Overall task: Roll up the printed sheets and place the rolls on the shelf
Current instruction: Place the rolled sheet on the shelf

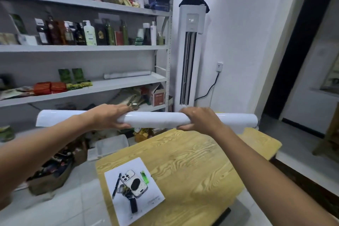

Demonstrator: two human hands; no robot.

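I hold a long white rolled sheet [154, 119] level in the air in front of me, above the far edge of the wooden table [192, 161]. My left hand [110, 116] grips it left of its middle and my right hand [198, 118] grips it right of its middle. Both ends of the roll stick out past my hands. Another white roll [127, 75] lies on the third board of the grey metal shelf [113, 86] ahead, near its right end.
A white paper [134, 191] on the table carries a phone, a pen, a green lighter and keys. Bottles and packets fill the upper shelf boards. A tall white air conditioner [190, 55] stands right of the shelf. Boxes and bags crowd the floor at left.
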